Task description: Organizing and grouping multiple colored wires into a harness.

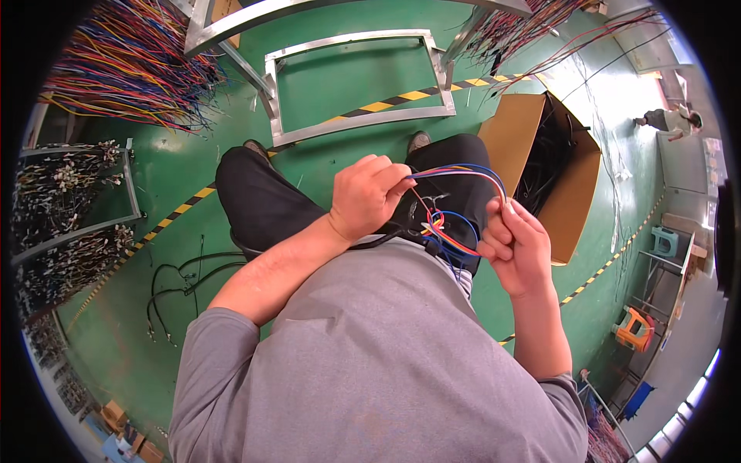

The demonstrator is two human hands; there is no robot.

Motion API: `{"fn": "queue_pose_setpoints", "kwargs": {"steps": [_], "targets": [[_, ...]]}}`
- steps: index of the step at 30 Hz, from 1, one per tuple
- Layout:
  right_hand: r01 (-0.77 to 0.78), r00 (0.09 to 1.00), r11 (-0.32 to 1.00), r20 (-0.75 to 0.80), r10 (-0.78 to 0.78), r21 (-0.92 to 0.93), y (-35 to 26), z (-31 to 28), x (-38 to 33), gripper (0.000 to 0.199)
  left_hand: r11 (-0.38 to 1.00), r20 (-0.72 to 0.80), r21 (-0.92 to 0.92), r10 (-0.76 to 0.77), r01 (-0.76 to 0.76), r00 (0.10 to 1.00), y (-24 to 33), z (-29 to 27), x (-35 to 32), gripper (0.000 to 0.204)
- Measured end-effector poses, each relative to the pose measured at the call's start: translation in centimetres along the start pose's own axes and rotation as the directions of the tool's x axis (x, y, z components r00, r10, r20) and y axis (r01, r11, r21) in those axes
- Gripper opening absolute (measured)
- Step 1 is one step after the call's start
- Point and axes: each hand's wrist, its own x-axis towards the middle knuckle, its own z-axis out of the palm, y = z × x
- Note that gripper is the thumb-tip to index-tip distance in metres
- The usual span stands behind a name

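Between my two hands, a bundle of thin coloured wires [461, 167] in blue, red, yellow and white arches above my lap. My left hand [364, 194] is closed round one end of it, with the fingertips pinched together. On the other side, my right hand [517, 245] grips the bundle between thumb and curled fingers. Below the arch, more red, yellow and blue wires hang in loose loops [438, 224] over my dark trousers. A black sleeved cable [386, 238] lies across my waist and seems to join these wires; the exact join is hard to make out.
An open cardboard box [580, 216] of black cables stands right of my knee. Ahead is a metal frame [363, 130]. Wire bundles [139, 65] hang at upper left, above racks of connectors [73, 193]. A black harness [185, 285] lies on the green floor. A person [673, 121] is far right.
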Motion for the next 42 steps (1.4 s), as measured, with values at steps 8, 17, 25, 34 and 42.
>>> {"fn": "queue_pose_setpoints", "kwargs": {"steps": [8,17,25,34,42], "targets": [[0.344,0.723,0.002,0.263,-0.639,-0.939,0.9,3.8,-0.3,0.027,0.984,0.169,-0.058,0.175,-0.167,0.970,0.6,-1.8,2.8,0.017],[0.188,0.939,0.257,0.097,-0.329,-0.948,-1.7,3.6,-0.8,0.035,0.978,0.312,-0.029,0.207,-0.209,0.927,-0.5,-3.3,3.6,0.018],[-0.061,0.998,0.557,-0.065,0.013,-0.828,-2.5,1.9,-0.5,0.037,0.961,0.376,-0.005,0.259,-0.277,0.890,-0.6,-3.4,3.5,0.022],[0.079,0.996,0.280,0.067,-0.052,-0.957,-0.7,4.2,0.1,0.028,0.930,0.442,0.000,0.330,-0.368,0.834,0.3,-3.5,4.0,0.022],[0.143,0.975,-0.183,0.170,-0.144,-0.973,0.2,4.4,0.3,0.020,0.951,0.389,-0.142,0.308,-0.274,0.868,0.8,-3.0,3.6,0.023]]}}
